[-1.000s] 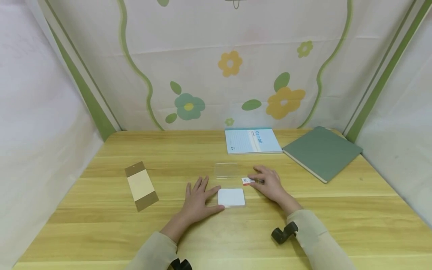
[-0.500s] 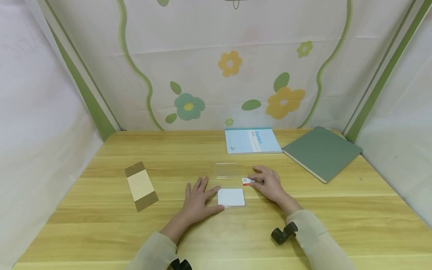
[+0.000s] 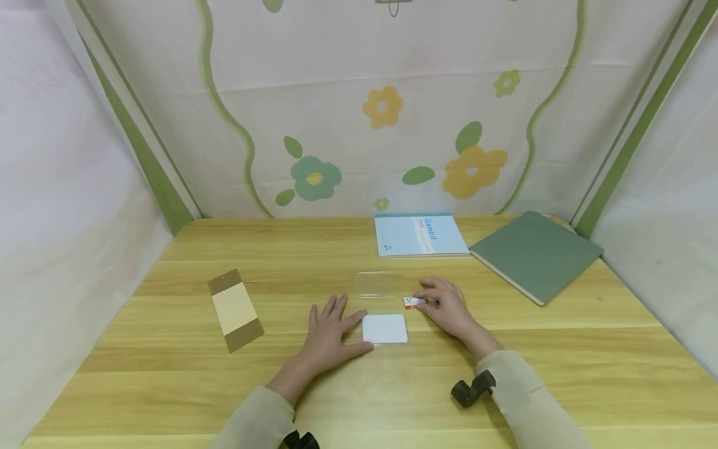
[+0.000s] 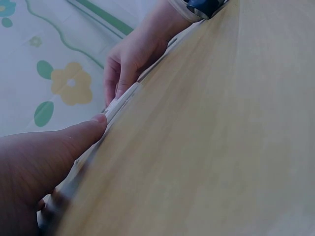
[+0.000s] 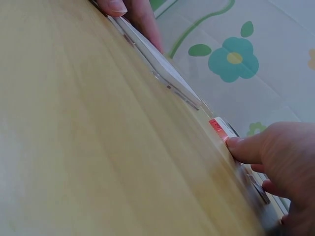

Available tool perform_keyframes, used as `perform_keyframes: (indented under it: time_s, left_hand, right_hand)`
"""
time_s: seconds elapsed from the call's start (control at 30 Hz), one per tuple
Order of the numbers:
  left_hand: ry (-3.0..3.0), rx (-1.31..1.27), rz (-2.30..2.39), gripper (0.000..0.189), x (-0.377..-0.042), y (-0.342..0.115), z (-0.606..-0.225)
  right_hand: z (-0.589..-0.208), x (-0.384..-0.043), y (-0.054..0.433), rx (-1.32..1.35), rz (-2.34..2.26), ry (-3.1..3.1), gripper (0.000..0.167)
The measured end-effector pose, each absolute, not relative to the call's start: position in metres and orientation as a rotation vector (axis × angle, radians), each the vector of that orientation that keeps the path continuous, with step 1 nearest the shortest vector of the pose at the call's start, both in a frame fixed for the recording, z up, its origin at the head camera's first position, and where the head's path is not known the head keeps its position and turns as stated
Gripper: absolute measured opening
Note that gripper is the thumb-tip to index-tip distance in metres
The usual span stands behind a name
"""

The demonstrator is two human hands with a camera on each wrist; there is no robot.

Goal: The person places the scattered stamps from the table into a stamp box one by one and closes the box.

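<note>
A white rounded card or pad (image 3: 384,328) sits in a shallow clear plastic case (image 3: 387,344) at the table's middle. My left hand (image 3: 328,338) lies with fingers spread at its left side, the thumb and index fingertips touching its left corners. In the left wrist view the thumb (image 4: 81,137) meets the white edge. My right hand (image 3: 447,305) pinches a small red-and-white flat piece (image 3: 413,303) between thumb and fingers, just right of and beyond the case. Its red printed end (image 5: 219,129) shows in the right wrist view; the rest is covered by the fingers.
A clear plastic piece (image 3: 376,284) lies behind the case. A brown-and-cream card (image 3: 235,310) is at the left. At the back are a light blue notebook (image 3: 412,236) and a dark green book (image 3: 535,255), before a flowered curtain (image 3: 359,125).
Both hands stay almost in place. The red-and-white piece has shifted very slightly to the right in the right hand's pinch; the case and white card have not visibly moved.
</note>
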State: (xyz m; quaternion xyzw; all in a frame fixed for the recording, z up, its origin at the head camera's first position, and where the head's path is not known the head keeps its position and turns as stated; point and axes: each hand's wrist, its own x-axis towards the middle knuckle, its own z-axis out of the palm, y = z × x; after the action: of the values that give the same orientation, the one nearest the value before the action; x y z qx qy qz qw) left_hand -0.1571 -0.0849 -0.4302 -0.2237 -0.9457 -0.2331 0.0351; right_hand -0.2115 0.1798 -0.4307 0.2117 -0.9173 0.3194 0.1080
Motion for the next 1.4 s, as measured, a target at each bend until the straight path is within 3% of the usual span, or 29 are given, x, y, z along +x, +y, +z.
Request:
perform_keyframes:
  time_s: [0.57,0.87,1.4]
  left_hand:
    - [-2.882,-0.712,-0.716,0.065,-0.158,-0.085,-0.433]
    - [-2.894,-0.703,-0.724,0.065,-0.157,-0.085,-0.431]
    - [-2.883,-0.700,-0.717,0.065,-0.157,-0.085,-0.432]
  right_hand:
    - [-0.428,-0.211,0.178,0.575,0.967,-2.665,0.014]
    - [-0.427,-0.214,0.177,0.573,0.949,-2.702,0.023]
    - [-0.412,-0.216,0.174,0.525,1.129,-2.738,0.016]
